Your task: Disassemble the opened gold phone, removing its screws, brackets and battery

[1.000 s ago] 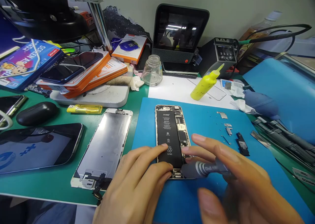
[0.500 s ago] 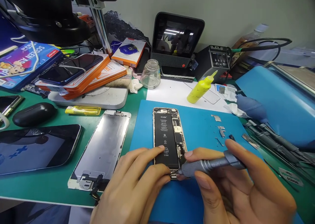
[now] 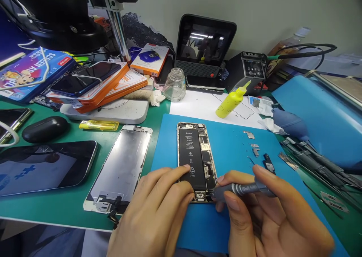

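Observation:
An opened phone point(image 3: 195, 162) lies on the blue mat, its black battery and bare boards facing up. My left hand point(image 3: 158, 208) bears down on its lower left side, fingers bent, one fingertip on the battery and others at the bottom edge. Between the thumb and fingers of my right hand point(image 3: 271, 211) is a grey screwdriver point(image 3: 240, 189), held nearly level. Its thin tip points left into the phone's lower right corner; whether it touches a screw is too small to tell. Small metal parts point(image 3: 250, 135) and a black module point(image 3: 268, 162) lie right of the phone.
A detached screen point(image 3: 121, 162) lies left of the mat, beside a dark phone point(image 3: 56, 166). Behind stand a yellow bottle point(image 3: 230, 103) and a glass jar point(image 3: 174, 86). Tweezers and other slim tools point(image 3: 322, 162) lie at right. A microscope head point(image 3: 62, 27) overhangs the left.
The screwdriver tip has shifted slightly right, from the phone's bottom middle toward its right corner. My left hand still rests on the phone. The view has moved a little.

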